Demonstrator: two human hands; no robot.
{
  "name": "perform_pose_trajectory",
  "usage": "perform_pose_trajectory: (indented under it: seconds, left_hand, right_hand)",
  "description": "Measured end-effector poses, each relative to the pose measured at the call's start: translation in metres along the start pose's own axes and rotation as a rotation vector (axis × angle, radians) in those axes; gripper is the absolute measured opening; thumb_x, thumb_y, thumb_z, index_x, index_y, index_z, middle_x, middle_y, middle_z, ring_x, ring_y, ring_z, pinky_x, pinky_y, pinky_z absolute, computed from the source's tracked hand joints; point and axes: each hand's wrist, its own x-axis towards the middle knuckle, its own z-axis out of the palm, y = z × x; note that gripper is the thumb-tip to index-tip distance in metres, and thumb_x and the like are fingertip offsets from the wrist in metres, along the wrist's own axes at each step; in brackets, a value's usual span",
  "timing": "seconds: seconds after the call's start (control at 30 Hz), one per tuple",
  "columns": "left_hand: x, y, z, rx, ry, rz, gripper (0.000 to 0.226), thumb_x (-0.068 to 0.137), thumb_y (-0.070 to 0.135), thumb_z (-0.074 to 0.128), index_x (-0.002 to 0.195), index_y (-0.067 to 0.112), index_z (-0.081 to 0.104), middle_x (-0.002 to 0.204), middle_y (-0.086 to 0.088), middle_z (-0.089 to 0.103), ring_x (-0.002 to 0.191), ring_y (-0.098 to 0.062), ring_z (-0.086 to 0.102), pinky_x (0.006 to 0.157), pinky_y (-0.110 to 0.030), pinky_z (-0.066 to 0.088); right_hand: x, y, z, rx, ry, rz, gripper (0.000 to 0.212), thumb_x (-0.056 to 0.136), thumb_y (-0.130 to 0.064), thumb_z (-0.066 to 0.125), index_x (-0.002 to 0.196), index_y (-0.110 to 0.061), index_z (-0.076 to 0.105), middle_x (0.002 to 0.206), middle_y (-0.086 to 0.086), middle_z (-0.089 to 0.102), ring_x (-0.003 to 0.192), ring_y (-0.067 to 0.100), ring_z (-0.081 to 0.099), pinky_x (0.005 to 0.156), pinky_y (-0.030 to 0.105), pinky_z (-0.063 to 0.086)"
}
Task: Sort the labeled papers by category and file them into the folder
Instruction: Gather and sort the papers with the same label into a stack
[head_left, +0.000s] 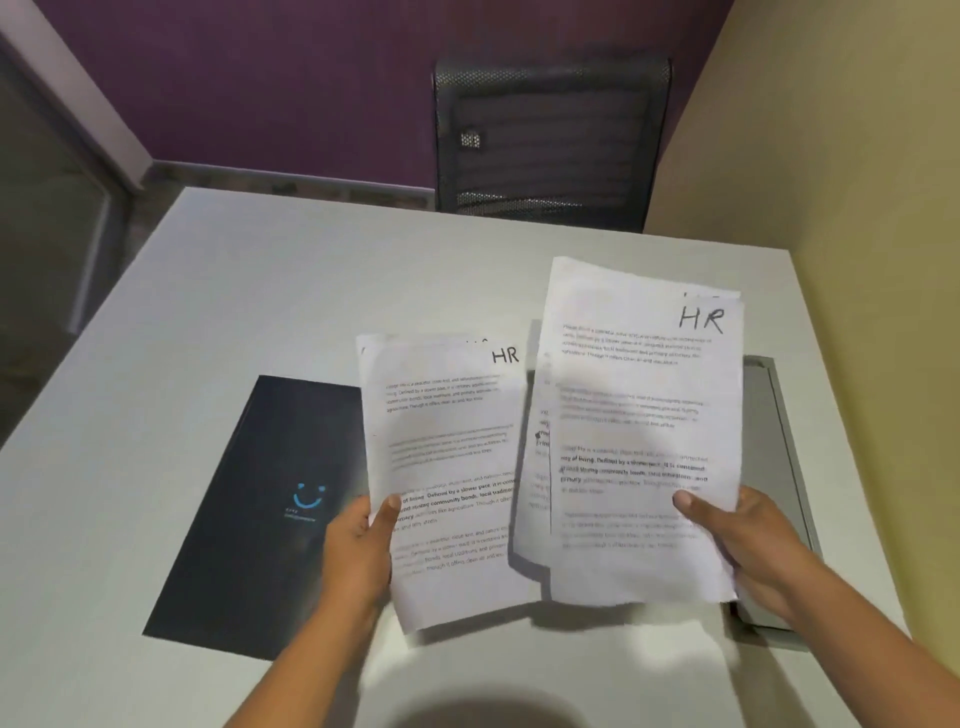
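Note:
My left hand (363, 540) grips the lower left edge of a printed sheet marked "HR" (447, 447), held above the table with another sheet behind it. My right hand (748, 540) grips a second sheet marked "HR" (644, 415) at its lower right, raised higher, with more paper behind it. A dark folder (270, 514) with a blue smile logo lies flat on the table to the left of the papers. More printed pages (535, 467) show between the two held sheets, lower down.
A grey tray or folder (779, 467) lies under the right-hand papers near the table's right side. The white table (260, 291) ends at a yellow wall on the right. A black mesh chair (550, 140) stands behind the far edge.

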Motion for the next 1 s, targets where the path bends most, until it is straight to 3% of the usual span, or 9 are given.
perform_pose_trajectory:
  seconds: [0.13,0.27,0.37,0.47,0.53,0.6,0.7,0.8,1.0]
  left_hand:
    - [-0.036,-0.004,0.023,-0.072,-0.212,-0.044,0.021,0.100,0.014,0.055,0.115,0.011,0.069,0.107,-0.012,0.076,0.098,-0.030,0.073,0.087,-0.046,0.059]
    - [-0.071,-0.002,0.039,-0.062,-0.340,-0.040,0.031,0.103,0.035,0.045,0.117,0.021,0.069,0.110,-0.005,0.076,0.100,-0.026,0.073,0.091,-0.049,0.056]
    - [-0.086,0.003,0.040,-0.065,-0.359,-0.033,0.040,0.102,0.046,0.038,0.119,0.024,0.067,0.111,0.000,0.076,0.103,-0.022,0.072,0.092,-0.047,0.056]
    - [-0.093,0.006,0.035,-0.018,-0.351,0.009,0.025,0.101,0.027,0.053,0.117,0.017,0.068,0.107,-0.004,0.077,0.098,-0.026,0.074,0.089,-0.053,0.057]
    - [-0.096,0.006,0.032,-0.004,-0.337,0.034,0.021,0.100,0.019,0.056,0.116,0.016,0.069,0.106,-0.005,0.077,0.097,-0.028,0.074,0.090,-0.055,0.056]
    - [-0.099,0.006,0.029,-0.018,-0.320,0.046,0.020,0.099,0.017,0.056,0.114,0.018,0.070,0.105,-0.004,0.077,0.097,-0.027,0.074,0.090,-0.055,0.056]
    - [-0.103,0.006,0.024,-0.018,-0.281,0.066,0.019,0.100,0.019,0.055,0.112,0.022,0.069,0.102,0.001,0.078,0.092,-0.022,0.075,0.083,-0.047,0.060]
    - [-0.107,0.007,0.020,-0.026,-0.279,0.090,0.021,0.102,0.017,0.052,0.114,0.025,0.068,0.102,0.003,0.078,0.091,-0.020,0.075,0.078,-0.043,0.062]
    - [-0.110,0.005,0.021,-0.029,-0.307,0.071,0.021,0.101,0.021,0.052,0.116,0.026,0.067,0.105,0.002,0.077,0.094,-0.022,0.075,0.081,-0.047,0.061]
  right_hand:
    - [-0.043,0.029,0.010,0.039,-0.099,0.053,0.043,0.078,-0.011,0.077,0.119,-0.001,0.066,0.113,0.018,0.073,0.102,0.037,0.071,0.088,0.047,0.058]
    - [-0.073,0.047,0.027,0.126,-0.081,0.019,0.052,0.070,-0.015,0.087,0.117,-0.004,0.067,0.111,0.018,0.074,0.101,0.039,0.071,0.089,0.052,0.056]
    - [-0.088,0.052,0.032,0.114,-0.035,-0.007,0.038,0.078,-0.008,0.075,0.116,-0.005,0.068,0.107,0.015,0.076,0.096,0.036,0.073,0.091,0.054,0.055]
    - [-0.101,0.051,0.033,0.061,0.001,-0.043,0.027,0.085,-0.002,0.069,0.112,-0.001,0.068,0.100,0.016,0.077,0.083,0.029,0.076,0.070,0.040,0.062]
    - [-0.105,0.053,0.029,0.020,0.048,-0.086,0.014,0.088,0.002,0.066,0.102,0.002,0.070,0.091,0.018,0.076,0.058,0.014,0.073,0.045,0.021,0.052]
    - [-0.105,0.057,0.022,-0.036,0.095,-0.124,0.011,0.089,-0.002,0.068,0.098,0.002,0.072,0.087,0.017,0.077,0.051,0.008,0.068,0.041,0.015,0.044]
    - [-0.106,0.066,0.006,-0.038,0.148,-0.134,0.018,0.089,-0.007,0.069,0.106,-0.004,0.073,0.091,0.010,0.078,0.064,0.013,0.073,0.054,0.021,0.053]
    - [-0.110,0.069,-0.011,0.082,0.133,-0.079,0.026,0.089,-0.008,0.066,0.115,-0.005,0.070,0.105,0.013,0.076,0.093,0.030,0.074,0.084,0.040,0.057]
    - [-0.114,0.063,-0.023,0.148,-0.100,-0.080,0.038,0.083,-0.010,0.072,0.120,-0.004,0.068,0.115,0.017,0.072,0.105,0.035,0.070,0.080,0.035,0.061]
